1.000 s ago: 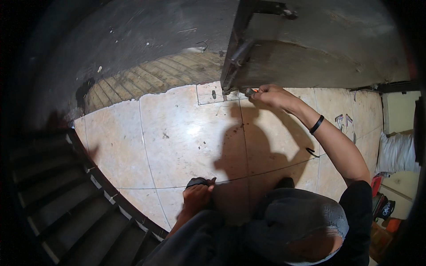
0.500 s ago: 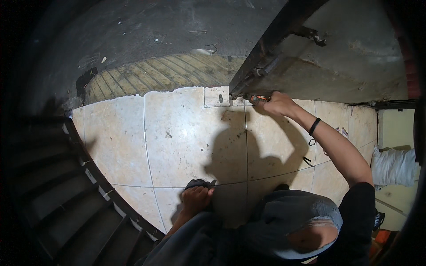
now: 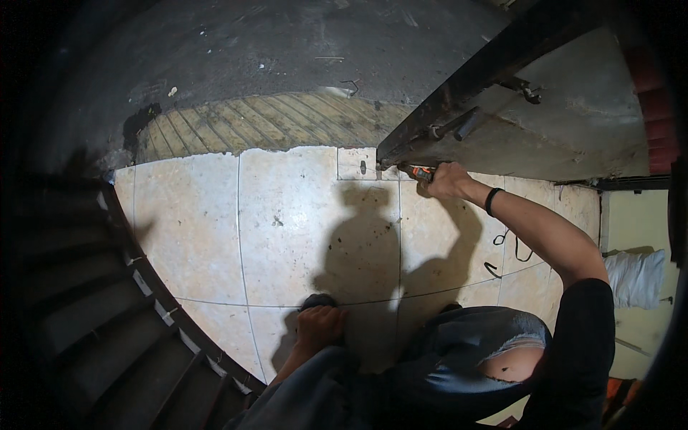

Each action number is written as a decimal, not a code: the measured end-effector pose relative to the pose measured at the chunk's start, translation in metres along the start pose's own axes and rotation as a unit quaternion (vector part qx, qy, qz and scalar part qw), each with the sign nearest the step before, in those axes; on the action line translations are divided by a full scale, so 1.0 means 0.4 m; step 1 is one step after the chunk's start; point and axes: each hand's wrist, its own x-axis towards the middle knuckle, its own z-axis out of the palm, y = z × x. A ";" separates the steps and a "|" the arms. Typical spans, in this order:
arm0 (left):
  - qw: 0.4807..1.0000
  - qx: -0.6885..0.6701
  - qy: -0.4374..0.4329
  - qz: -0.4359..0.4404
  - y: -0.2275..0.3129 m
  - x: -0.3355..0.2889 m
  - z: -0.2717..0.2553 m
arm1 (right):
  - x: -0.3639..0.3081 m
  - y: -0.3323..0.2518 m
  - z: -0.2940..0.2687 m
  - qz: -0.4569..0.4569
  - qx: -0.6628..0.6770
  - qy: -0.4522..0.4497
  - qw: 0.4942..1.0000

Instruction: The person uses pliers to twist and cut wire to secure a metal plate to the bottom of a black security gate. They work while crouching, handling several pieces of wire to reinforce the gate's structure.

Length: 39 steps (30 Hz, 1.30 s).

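My right hand (image 3: 448, 180), with a black band at its wrist, is wrapped round a hand tool (image 3: 423, 173) with an orange and black handle. The tool's dark front end lies by the bottom corner of a dark metal door (image 3: 459, 97), close to the tiled floor (image 3: 193, 222). Its exact kind is too small to tell. In front of my left knee, my left hand (image 3: 320, 326) is closed, fingers curled, just behind a dark shoe (image 3: 317, 302). Whatever may be inside those fingers is hidden.
Slatted dark steps or a rack (image 3: 107, 301) run along the left. Beyond the tiles lie a grooved yellowish ramp (image 3: 251, 122) and dark ground (image 3: 287, 43). Thin black strips (image 3: 492, 270) lie on the floor, and a white sack (image 3: 636, 278) sits at right.
The whole view has shifted slightly. My right hand, still gripping the tool, sits a little nearer the door's bottom corner. My left hand keeps its place by the shoe.
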 end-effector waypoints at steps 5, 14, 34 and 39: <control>1.000 0.008 -0.017 -0.002 0.005 0.005 -0.015 | 0.015 0.010 0.024 0.013 0.006 0.017 1.000; 0.999 0.015 -0.047 0.007 0.046 0.041 -0.020 | -0.074 0.075 0.136 -0.010 0.016 0.106 0.994; 0.975 0.195 0.016 -0.104 -0.286 0.212 -0.219 | -0.458 0.204 0.521 0.062 0.669 -0.078 0.737; 0.984 0.159 0.012 -0.074 -0.171 0.216 -0.162 | -0.465 0.114 0.577 0.004 0.631 0.059 0.773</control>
